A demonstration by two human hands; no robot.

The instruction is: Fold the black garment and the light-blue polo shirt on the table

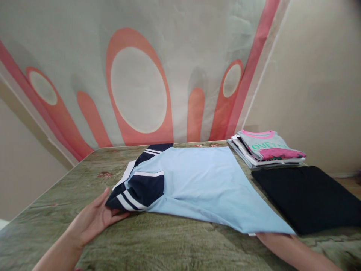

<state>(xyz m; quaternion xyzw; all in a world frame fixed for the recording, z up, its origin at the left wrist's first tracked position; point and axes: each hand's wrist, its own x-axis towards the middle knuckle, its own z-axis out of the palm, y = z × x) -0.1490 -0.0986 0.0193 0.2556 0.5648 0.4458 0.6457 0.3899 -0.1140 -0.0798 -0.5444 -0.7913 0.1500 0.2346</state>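
Note:
A light blue T-shirt [203, 180] lies spread sideways on the table, its navy, white-striped sleeves towards the left and its hem towards the right. One sleeve is folded in over the body. At the near navy sleeve, my left hand [98, 212] has the fabric edge between its thumb and fingers, with the fingertips partly beneath it. My right hand [269, 238] reaches under the near corner of the hem. Cloth covers its fingers, so their grip is hidden.
Wood-patterned table [175, 241] beneath everything. Right of the T-shirt lies a folded black garment [307, 197]. Behind that stands a stack of folded clothes [267, 148], topped by a grey and pink shirt. A wall with an orange and white pattern [138, 90] rises behind the table's far edge.

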